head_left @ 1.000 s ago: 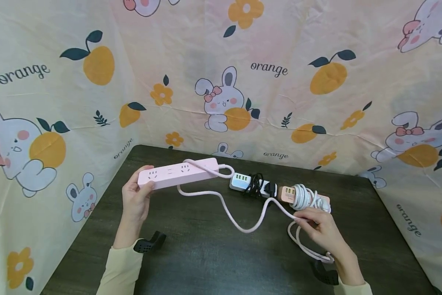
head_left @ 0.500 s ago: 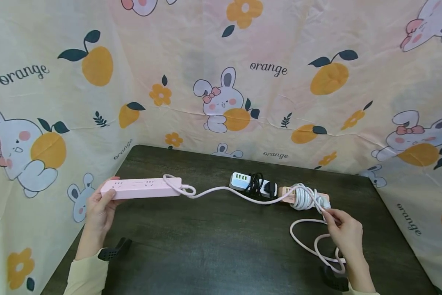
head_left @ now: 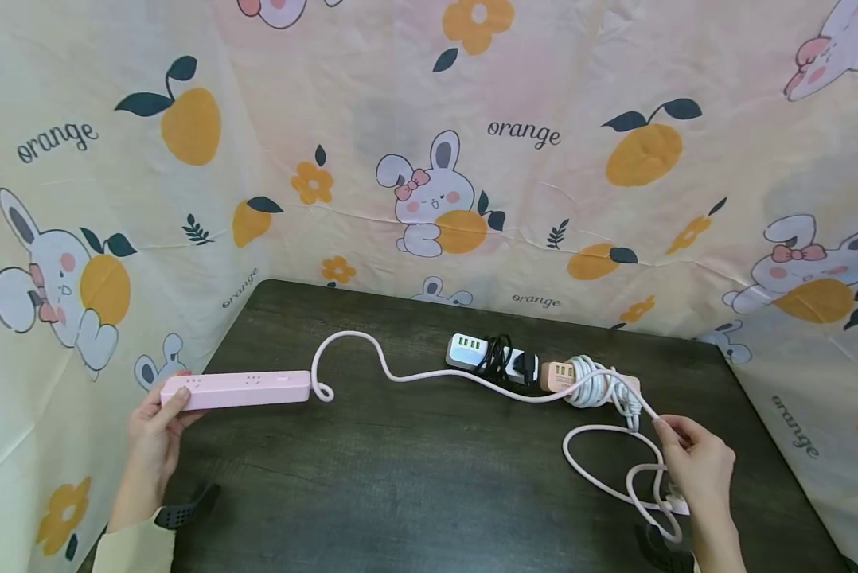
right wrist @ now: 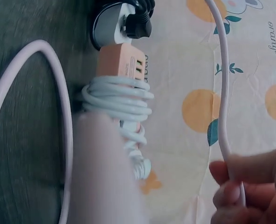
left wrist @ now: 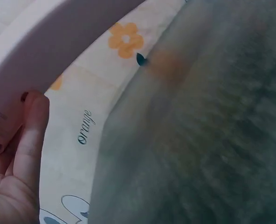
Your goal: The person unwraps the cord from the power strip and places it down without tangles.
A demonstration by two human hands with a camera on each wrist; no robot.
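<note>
At the table's left, my left hand (head_left: 158, 426) grips the far end of a pink power strip (head_left: 239, 391), thumb in front and fingers behind. In the left wrist view the strip's underside (left wrist: 40, 42) runs up past the fingers. From the strip's right end a pink cord (head_left: 429, 376) stretches across the table. My right hand (head_left: 697, 461) pinches that cord between thumb and fingers at the right, also plain in the right wrist view. Below the pinch, loose loops of cord (head_left: 579, 469) lie on the table beside the hand, with the pale plug (head_left: 678, 504) partly hidden.
Behind the cord lie a white-blue power strip (head_left: 467, 351) wrapped in black cable (head_left: 497, 358) and an orange power strip (head_left: 558, 376) wound with white cable (head_left: 592, 383). The dark table (head_left: 400, 485) meets a printed cloth (head_left: 343, 103) at the back and sides.
My left hand has carried the power strip left and down. The right hand has moved right along with the cord. The cord loop over the strip has slipped off and straightened out.
</note>
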